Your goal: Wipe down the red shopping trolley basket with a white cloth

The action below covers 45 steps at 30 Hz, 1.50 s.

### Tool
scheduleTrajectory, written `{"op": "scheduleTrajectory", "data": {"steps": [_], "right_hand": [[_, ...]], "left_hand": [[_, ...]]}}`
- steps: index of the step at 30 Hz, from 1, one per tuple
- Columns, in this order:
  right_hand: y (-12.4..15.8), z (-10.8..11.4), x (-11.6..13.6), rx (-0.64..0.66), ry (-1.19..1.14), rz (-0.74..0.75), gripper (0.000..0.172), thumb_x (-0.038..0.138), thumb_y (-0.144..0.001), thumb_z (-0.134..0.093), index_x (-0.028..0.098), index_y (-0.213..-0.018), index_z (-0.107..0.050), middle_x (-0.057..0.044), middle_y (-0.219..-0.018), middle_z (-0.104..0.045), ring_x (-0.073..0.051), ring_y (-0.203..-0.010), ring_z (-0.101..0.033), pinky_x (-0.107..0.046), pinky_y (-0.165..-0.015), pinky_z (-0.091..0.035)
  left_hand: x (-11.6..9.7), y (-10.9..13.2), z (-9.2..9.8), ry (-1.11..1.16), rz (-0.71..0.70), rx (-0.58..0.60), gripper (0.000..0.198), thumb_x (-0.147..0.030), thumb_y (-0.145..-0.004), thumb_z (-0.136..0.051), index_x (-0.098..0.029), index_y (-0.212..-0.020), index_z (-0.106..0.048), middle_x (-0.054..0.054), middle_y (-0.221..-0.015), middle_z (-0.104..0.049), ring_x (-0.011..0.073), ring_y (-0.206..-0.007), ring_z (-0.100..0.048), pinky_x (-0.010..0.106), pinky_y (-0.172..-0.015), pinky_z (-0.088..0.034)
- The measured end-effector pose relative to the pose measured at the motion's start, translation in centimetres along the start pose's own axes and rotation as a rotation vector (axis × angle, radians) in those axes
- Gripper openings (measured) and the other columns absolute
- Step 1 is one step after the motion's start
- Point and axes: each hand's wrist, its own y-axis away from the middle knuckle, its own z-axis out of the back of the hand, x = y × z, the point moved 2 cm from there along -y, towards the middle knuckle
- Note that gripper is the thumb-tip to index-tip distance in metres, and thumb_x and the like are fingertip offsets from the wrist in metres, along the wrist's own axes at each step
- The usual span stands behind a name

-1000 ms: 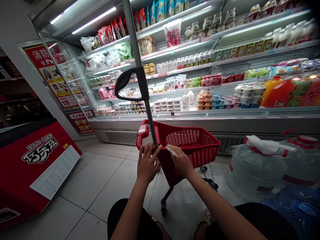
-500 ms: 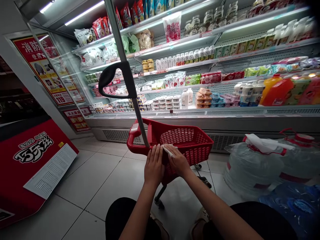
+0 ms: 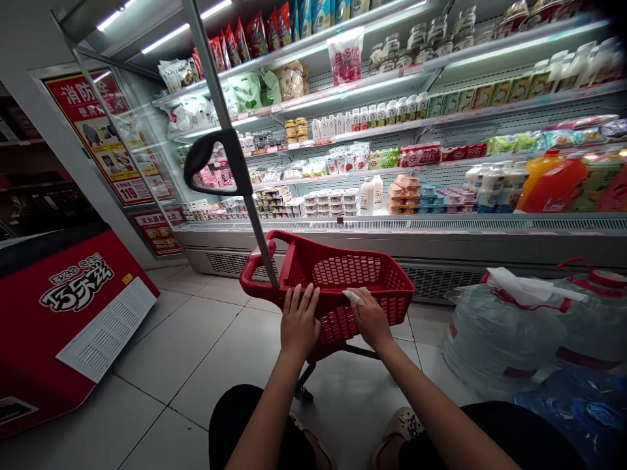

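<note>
A red plastic shopping cart (image 3: 337, 274) with a perforated basket stands in front of my knees, its long grey pole and black handle (image 3: 219, 163) rising to the upper left. My left hand (image 3: 300, 320) lies on the near rim and side of the basket, fingers stretched out and slightly apart, close to the foot of the pole. In my right hand (image 3: 372, 320) is a white wipe (image 3: 353, 297), pressed against the near rim further right. Part of the wipe is hidden under the fingers.
A lit refrigerated display (image 3: 343, 222) with dairy goods and drinks stretches behind the cart. Large water jugs (image 3: 499, 333) stand on the right, with a blue bottle pack (image 3: 582, 405) nearer. On the left is a red chest freezer (image 3: 78, 326). Tiled floor (image 3: 196, 352) lies below.
My right hand has slid right along the rim with the wipe, away from my left hand. The cart has turned slightly and its handle has shifted left.
</note>
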Motion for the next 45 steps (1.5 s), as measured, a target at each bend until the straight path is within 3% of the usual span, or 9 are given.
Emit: {"op": "scheduleTrajectory", "data": {"steps": [6,12,16,22,25,31,34,40,45], "right_hand": [[1.1,-1.9,4.4,0.091,0.073,0.255,0.061,0.01,-0.1,-0.042,0.015,-0.161,-0.041,-0.01,-0.158,-0.053,-0.024,-0.149,-0.046,-0.045,-0.123,-0.043],[3.3,-0.3,2.8,0.094,0.063,0.332,0.074,0.005,-0.098,-0.039,0.022,-0.168,-0.022,-0.006,-0.162,-0.048,-0.023,-0.151,-0.044,-0.047,-0.123,-0.044],[3.3,0.3,2.7,0.079,0.078,0.23,0.064,0.012,-0.102,-0.042,0.023,-0.165,-0.033,-0.007,-0.156,-0.056,-0.025,-0.145,-0.052,-0.049,-0.119,-0.047],[0.9,-2.8,6.5,0.113,0.103,0.194,0.053,0.012,-0.101,-0.043,0.014,-0.154,-0.051,-0.013,-0.149,-0.062,-0.028,-0.137,-0.058,-0.049,-0.118,-0.047],[1.2,-2.4,5.4,0.122,0.086,0.233,0.058,0.01,-0.101,-0.042,0.017,-0.158,-0.045,-0.011,-0.151,-0.06,-0.026,-0.139,-0.056,-0.048,-0.12,-0.045],[4.4,2.2,-0.8,0.1,0.113,0.188,0.061,0.014,-0.104,-0.041,0.026,-0.163,-0.037,-0.006,-0.15,-0.062,-0.027,-0.138,-0.058,-0.05,-0.119,-0.048],[4.6,2.6,-0.1,0.095,0.143,0.157,0.061,0.013,-0.103,-0.041,0.025,-0.164,-0.038,-0.008,-0.151,-0.061,-0.028,-0.138,-0.058,-0.051,-0.119,-0.047],[3.1,-0.5,5.3,0.082,0.131,0.249,0.076,0.004,-0.094,-0.044,0.016,-0.167,-0.026,-0.012,-0.161,-0.049,-0.027,-0.147,-0.049,-0.049,-0.121,-0.046],[5.5,2.0,0.8,0.094,0.144,0.311,0.084,-0.003,-0.091,-0.033,0.025,-0.168,-0.015,-0.005,-0.165,-0.043,-0.022,-0.15,-0.045,-0.045,-0.121,-0.047]], "left_hand": [[-0.5,0.6,-1.9,0.069,0.023,0.045,0.071,-0.01,-0.083,-0.056,-0.019,-0.154,-0.051,0.005,-0.158,-0.054,0.0308,-0.149,-0.044,0.055,-0.131,-0.024],[1.8,2.3,-0.3,0.108,-0.002,0.052,0.074,-0.008,-0.081,-0.055,-0.018,-0.154,-0.05,0.005,-0.157,-0.055,0.0283,-0.15,-0.042,0.053,-0.133,-0.023],[1.6,2.3,0.0,0.135,-0.004,0.064,0.073,-0.01,-0.078,-0.057,-0.018,-0.151,-0.052,0.007,-0.156,-0.056,0.027,-0.149,-0.045,0.053,-0.133,-0.022],[0.9,1.8,-0.9,0.17,-0.001,0.077,0.072,-0.007,-0.077,-0.053,-0.016,-0.148,-0.053,0.008,-0.154,-0.057,0.0257,-0.148,-0.046,0.052,-0.133,-0.022],[1.0,1.9,-0.9,0.165,-0.016,0.076,0.074,-0.007,-0.076,-0.055,-0.017,-0.15,-0.052,0.009,-0.155,-0.056,0.0263,-0.148,-0.046,0.054,-0.132,-0.023],[0.3,2.5,-0.6,0.189,-0.022,0.055,0.074,-0.008,-0.077,-0.055,-0.018,-0.15,-0.051,0.009,-0.156,-0.055,0.0266,-0.149,-0.045,0.053,-0.133,-0.021],[-0.4,2.7,-0.5,0.208,-0.019,0.039,0.073,-0.009,-0.077,-0.055,-0.018,-0.15,-0.051,0.009,-0.155,-0.056,0.0263,-0.148,-0.046,0.053,-0.133,-0.02],[-1.1,2.8,-0.7,0.235,-0.027,0.058,0.076,-0.007,-0.077,-0.054,-0.019,-0.152,-0.05,0.009,-0.156,-0.055,0.0271,-0.15,-0.044,0.055,-0.132,-0.022],[-0.8,2.5,-0.6,0.232,-0.038,0.064,0.077,-0.007,-0.076,-0.055,-0.02,-0.151,-0.05,0.008,-0.155,-0.056,0.0268,-0.149,-0.046,0.054,-0.132,-0.024]]}}
